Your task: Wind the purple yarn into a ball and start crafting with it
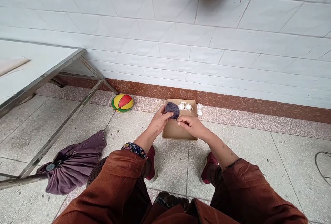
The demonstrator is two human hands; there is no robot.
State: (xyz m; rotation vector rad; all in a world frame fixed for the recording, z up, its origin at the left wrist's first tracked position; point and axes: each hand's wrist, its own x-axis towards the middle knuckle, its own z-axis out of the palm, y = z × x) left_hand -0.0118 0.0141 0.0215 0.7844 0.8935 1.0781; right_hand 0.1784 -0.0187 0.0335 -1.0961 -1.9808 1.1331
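Note:
A dark purple-grey ball of yarn (pixel 172 109) is gripped in my left hand (pixel 160 119), with the thumb across its lower side. Close beside it, my right hand (pixel 190 126) pinches a short strand of the same yarn between thumb and forefinger. Both hands are above a shallow brown cardboard box (pixel 178 135) on the floor. Inside the box, near its back side, lie two small white balls of string (pixel 188 107) with loose ends. More small white balls (pixel 199 109) sit on the floor just right of the box.
A colourful ball (pixel 122 103) lies left of the box by the wall. A white table (pixel 38 58) with metal legs stands at left, a folded purple umbrella-like cloth (pixel 74 163) near its leg. My red shoes flank the floor before the box. A black cable (pixel 318 168) lies at far right.

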